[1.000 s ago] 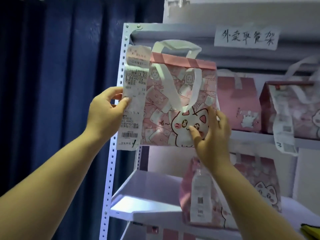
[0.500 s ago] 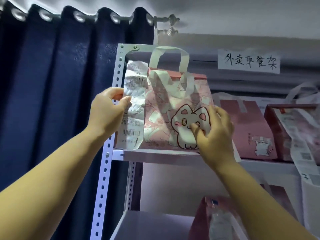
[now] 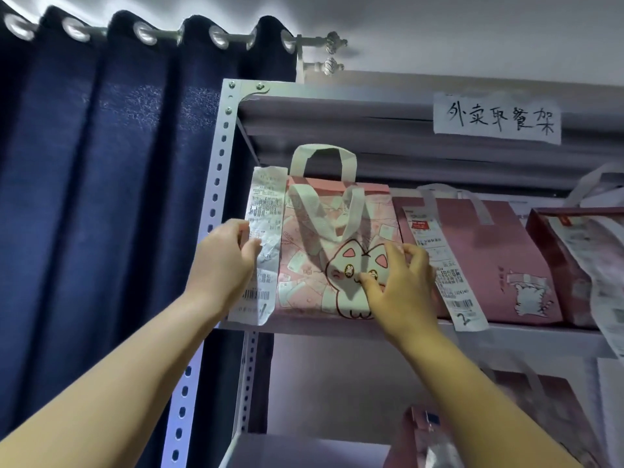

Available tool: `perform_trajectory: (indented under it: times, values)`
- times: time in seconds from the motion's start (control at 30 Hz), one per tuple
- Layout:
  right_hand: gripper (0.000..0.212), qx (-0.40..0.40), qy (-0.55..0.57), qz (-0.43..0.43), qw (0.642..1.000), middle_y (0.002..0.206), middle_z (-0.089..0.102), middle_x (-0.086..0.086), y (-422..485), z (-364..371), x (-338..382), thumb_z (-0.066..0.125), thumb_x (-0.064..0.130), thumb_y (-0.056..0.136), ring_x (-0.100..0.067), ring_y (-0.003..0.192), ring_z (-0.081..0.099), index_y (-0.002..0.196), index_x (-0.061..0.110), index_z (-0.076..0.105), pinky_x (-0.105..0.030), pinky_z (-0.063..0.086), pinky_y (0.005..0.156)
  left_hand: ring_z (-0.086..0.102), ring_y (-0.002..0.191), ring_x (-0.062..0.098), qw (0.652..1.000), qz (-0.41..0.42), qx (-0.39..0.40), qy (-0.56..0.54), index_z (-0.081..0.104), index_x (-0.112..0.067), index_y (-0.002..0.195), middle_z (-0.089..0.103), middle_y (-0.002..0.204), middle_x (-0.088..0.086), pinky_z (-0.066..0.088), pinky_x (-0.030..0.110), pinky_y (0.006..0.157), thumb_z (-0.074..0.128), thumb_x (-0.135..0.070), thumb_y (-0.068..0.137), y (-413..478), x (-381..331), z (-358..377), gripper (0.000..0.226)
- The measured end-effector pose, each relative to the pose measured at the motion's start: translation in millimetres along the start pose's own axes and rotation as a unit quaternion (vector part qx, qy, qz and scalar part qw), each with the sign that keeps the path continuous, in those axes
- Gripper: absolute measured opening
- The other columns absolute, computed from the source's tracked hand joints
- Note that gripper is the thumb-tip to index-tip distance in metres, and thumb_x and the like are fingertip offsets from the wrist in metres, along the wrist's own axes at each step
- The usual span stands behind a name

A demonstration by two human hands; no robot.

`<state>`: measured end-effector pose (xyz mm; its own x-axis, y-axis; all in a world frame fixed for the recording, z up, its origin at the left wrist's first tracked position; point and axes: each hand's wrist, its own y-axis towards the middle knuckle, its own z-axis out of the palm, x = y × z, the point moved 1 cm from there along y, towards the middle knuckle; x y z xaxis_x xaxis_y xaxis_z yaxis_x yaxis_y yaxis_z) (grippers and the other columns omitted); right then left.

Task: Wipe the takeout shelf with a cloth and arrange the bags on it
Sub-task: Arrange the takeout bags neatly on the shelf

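A pink takeout bag (image 3: pixel 314 238) with a white cat print and white handles stands at the far left of the upper shelf board (image 3: pixel 523 339). A long receipt (image 3: pixel 265 211) hangs down its left side. My left hand (image 3: pixel 223 265) pinches that left edge, thumb on the receipt. My right hand (image 3: pixel 395 285) holds the bag's lower right side, with the thumb on the cat's face and curled fingers at the right edge. No cloth is in view.
Beside it stand a plain pink bag (image 3: pixel 489 244) with a receipt and a darker bag (image 3: pixel 574 265) at the right edge. A handwritten label (image 3: pixel 496 118) hangs on the top rail. More pink bags (image 3: pixel 422 440) sit on the lower shelf. A dark blue curtain (image 3: pixel 101 197) hangs left of the perforated post (image 3: pixel 216 184).
Both hands lifted the cat bag from in front of the shelf and set it on the upper board's left end. The view tilted upward.
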<state>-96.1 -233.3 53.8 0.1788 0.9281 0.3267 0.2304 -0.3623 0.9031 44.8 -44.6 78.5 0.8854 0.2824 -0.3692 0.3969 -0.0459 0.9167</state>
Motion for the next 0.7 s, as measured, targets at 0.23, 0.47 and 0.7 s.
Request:
perform_trajectory:
  times: [0.23, 0.47, 0.7]
  values:
    - [0.057, 0.080, -0.004, 0.008, 0.997, 0.144, 0.017, -0.007, 16, 12, -13, 0.055, 0.017, 0.089, -0.031, 0.130, 0.020, 0.141, 0.017, 0.032, -0.039, 0.032, 0.104, 0.044, 0.094, 0.018, 0.989, -0.016, 0.107, 0.099, 0.051, -0.007, 0.113, 0.036, 0.105, -0.001, 0.038, 0.023, 0.064, 0.060, -0.021, 0.080, 7, 2, 23, 0.037]
    - [0.060, 0.120, -0.018, 0.016, 0.992, 0.143, 0.021, -0.009, 26, 21, -28, 0.059, 0.021, 0.087, -0.033, 0.129, 0.024, 0.140, 0.019, 0.033, -0.042, 0.033, 0.103, 0.039, 0.084, 0.016, 0.990, -0.028, 0.100, 0.092, 0.053, -0.004, 0.109, 0.045, 0.104, 0.004, 0.027, 0.018, 0.055, 0.065, -0.016, 0.075, 8, 8, 45, 0.038]
    - [0.059, 0.068, -0.022, -0.030, 0.997, 0.139, 0.030, -0.008, 23, 12, -34, 0.064, 0.032, 0.084, -0.029, 0.129, 0.027, 0.137, 0.020, 0.039, -0.038, 0.030, 0.105, 0.038, 0.114, 0.023, 0.995, -0.027, 0.062, 0.074, 0.059, -0.013, 0.094, 0.042, 0.119, 0.004, 0.032, 0.028, 0.083, 0.069, -0.025, 0.076, -1, 5, 45, 0.024]
